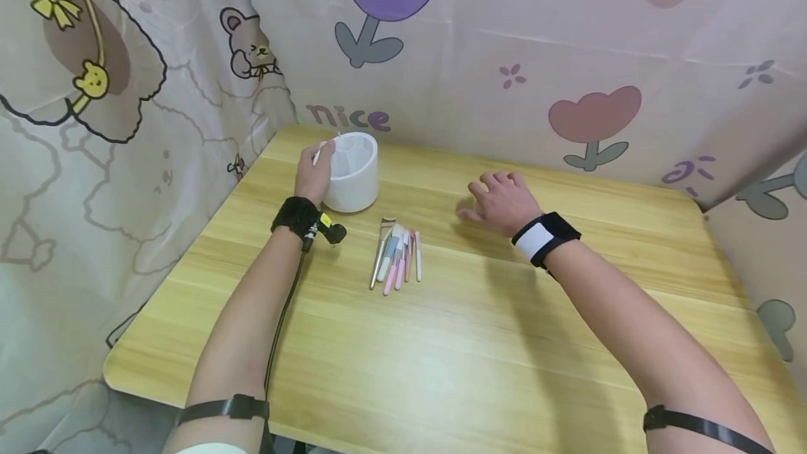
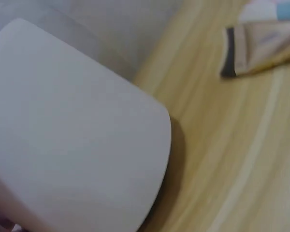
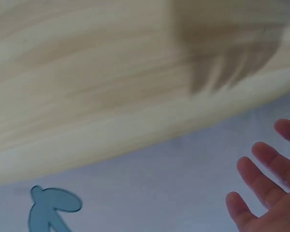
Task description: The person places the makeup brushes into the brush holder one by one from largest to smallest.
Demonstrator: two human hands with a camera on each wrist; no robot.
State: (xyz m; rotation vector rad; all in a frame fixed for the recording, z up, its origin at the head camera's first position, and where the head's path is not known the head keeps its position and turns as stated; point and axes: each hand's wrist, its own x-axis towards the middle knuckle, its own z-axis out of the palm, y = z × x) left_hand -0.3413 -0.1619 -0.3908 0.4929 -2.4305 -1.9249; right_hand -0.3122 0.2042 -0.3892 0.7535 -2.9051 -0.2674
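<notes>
At the back left of the table, my left hand grips a round white divided brush holder by its left side, the thumb at the rim. The holder's smooth wall fills much of the left wrist view, where the hand is mostly hidden. Several makeup brushes lie bunched in front of the holder, with pink, white and gold handles. To their right, my right hand hovers over the table with fingers spread, holding nothing. Its loosely extended fingers show in the right wrist view.
A light wood-grain table carries everything. Patterned cloth curtains hang along its back and sides. A black cable runs down the left forearm from the wrist camera.
</notes>
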